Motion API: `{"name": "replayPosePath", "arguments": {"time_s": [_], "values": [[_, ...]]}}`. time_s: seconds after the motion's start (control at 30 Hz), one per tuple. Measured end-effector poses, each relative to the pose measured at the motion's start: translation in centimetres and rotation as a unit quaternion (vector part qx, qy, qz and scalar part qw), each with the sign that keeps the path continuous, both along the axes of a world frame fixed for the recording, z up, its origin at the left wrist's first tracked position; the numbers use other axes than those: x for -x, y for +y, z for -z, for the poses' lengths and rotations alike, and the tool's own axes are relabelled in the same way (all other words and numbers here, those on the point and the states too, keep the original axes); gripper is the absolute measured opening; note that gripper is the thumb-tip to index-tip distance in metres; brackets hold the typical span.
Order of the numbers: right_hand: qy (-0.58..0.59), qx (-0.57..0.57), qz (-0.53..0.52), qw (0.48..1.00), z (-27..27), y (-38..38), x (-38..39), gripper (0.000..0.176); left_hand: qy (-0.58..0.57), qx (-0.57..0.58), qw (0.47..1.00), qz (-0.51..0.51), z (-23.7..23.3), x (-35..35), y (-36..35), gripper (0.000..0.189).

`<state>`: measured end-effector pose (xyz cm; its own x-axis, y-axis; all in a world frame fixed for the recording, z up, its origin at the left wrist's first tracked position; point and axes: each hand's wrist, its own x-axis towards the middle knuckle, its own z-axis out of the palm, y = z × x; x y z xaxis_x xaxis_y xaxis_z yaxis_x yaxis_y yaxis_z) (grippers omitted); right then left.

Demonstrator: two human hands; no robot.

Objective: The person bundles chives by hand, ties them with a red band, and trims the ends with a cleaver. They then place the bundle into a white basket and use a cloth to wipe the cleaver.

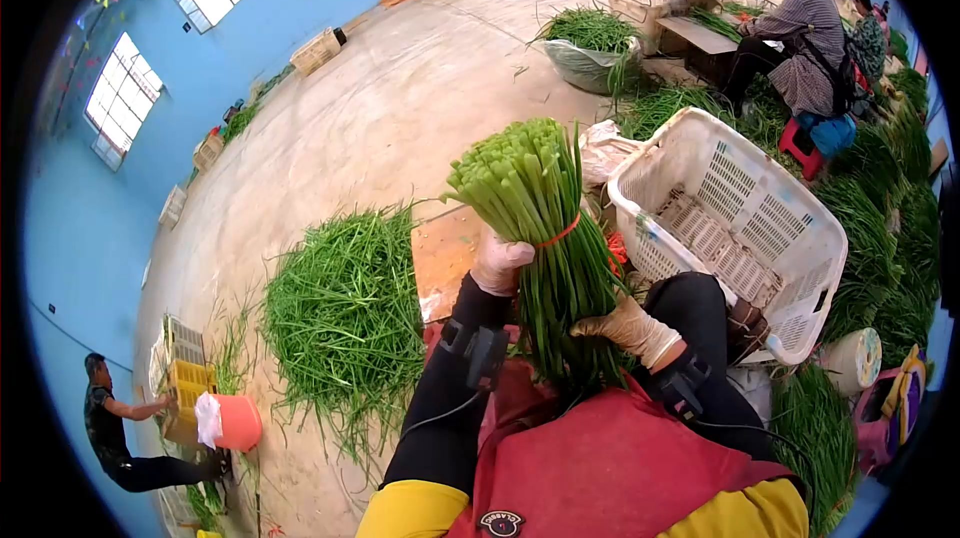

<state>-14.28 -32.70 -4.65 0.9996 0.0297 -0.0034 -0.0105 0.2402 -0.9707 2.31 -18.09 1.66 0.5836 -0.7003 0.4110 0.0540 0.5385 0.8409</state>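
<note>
A thick bundle of green stalks (540, 208), cut ends up, stands upright over my lap, tied around the middle with a red band (560, 231). My left hand (497, 263), in a pale glove, grips the bundle just below the band. My right hand (628, 326), also gloved, holds the lower leafy part of the same bundle. Both wrists carry black sensor straps. I wear a red apron over yellow sleeves.
A loose heap of green stalks (345, 313) lies on the floor at left, beside a wooden board (445, 253). An empty white plastic crate (725, 213) sits at right. Seated people (800, 33) work among more greens at back right. A person (120, 433) crouches by yellow crates at far left.
</note>
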Motion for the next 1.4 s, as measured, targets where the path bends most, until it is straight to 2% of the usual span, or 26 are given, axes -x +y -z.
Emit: {"name": "replayPosePath", "arguments": {"time_s": [0.1,0.13,0.23,0.3,0.33,0.4,0.43,0.5,0.53,0.57,0.63,0.67,0.9,1.1,1.17,1.3,1.37,1.4], "values": [[-0.007,0.114,-0.023,0.993,-0.8,-3.5,0.9,0.09,-0.005,-0.012,1.0,-0.009,0.1,-0.3,-0.5,0.085],[0.045,0.113,-0.042,0.992,-0.7,-5.8,1.1,0.092,-0.005,-0.011,1.0,-0.005,-0.2,0.0,-0.8,0.083],[-0.024,0.034,0.108,0.993,-3.8,-9.1,2.2,0.089,0.0,-0.034,0.999,-0.004,-0.9,0.9,-1.2,0.082],[-0.134,0.138,0.196,0.962,-7.6,-9.1,2.0,0.084,0.003,-0.063,0.998,0.001,-1.0,1.6,-2.1,0.082],[-0.132,0.137,0.201,0.961,-9.8,-8.5,1.9,0.084,-0.01,-0.06,0.998,0.01,-1.1,1.9,-2.6,0.082],[-0.274,0.229,0.239,0.903,-13.5,-6.7,1.0,0.079,-0.022,-0.06,0.998,0.021,-1.4,2.7,-3.2,0.082],[-0.272,0.226,0.242,0.904,-14.1,-6.3,0.3,0.079,-0.011,-0.071,0.997,0.028,-1.5,3.1,-3.4,0.081],[-0.242,0.321,0.213,0.89,-15.0,-5.6,-1.2,0.072,-0.001,-0.083,0.996,0.034,-1.1,3.1,-3.3,0.08],[-0.344,0.217,0.19,0.894,-14.3,-5.4,-2.5,0.061,-0.015,-0.104,0.994,0.029,-0.3,2.5,-3.1,0.079],[-0.345,0.215,0.188,0.894,-13.7,-5.6,-3.2,0.061,-0.029,-0.124,0.992,0.024,-0.5,2.4,-2.9,0.079],[-0.317,0.042,0.107,0.942,-12.8,-5.9,-3.8,0.051,-0.023,-0.119,0.993,0.018,-0.6,2.7,-2.7,0.077],[-0.299,0.063,0.11,0.946,-13.1,-6.0,-3.6,0.044,-0.016,-0.113,0.993,0.016,-0.8,3.0,-2.7,0.075],[-0.303,0.149,0.135,0.932,-13.5,-7.0,-3.5,0.042,0.005,-0.127,0.991,0.032,-0.2,3.0,-3.1,0.068],[-0.239,0.207,0.171,0.933,-13.5,-8.3,-4.0,0.033,-0.038,-0.144,0.988,-0.034,-0.6,3.6,-3.5,0.065],[-0.246,0.253,0.223,0.909,-13.4,-8.6,-4.0,0.027,-0.038,-0.145,0.988,-0.028,-0.4,3.6,-3.4,0.065],[-0.272,0.254,0.302,0.878,-14.9,-9.8,-3.1,0.022,-0.053,-0.159,0.985,-0.044,-0.4,3.6,-3.2,0.065],[-0.241,0.171,0.345,0.891,-15.3,-11.2,-2.5,0.016,-0.053,-0.144,0.987,-0.036,-0.8,3.6,-3.0,0.063],[-0.238,0.064,0.337,0.909,-14.9,-11.2,-2.3,0.011,-0.052,-0.145,0.987,-0.039,-0.5,3.4,-2.8,0.063]]}}
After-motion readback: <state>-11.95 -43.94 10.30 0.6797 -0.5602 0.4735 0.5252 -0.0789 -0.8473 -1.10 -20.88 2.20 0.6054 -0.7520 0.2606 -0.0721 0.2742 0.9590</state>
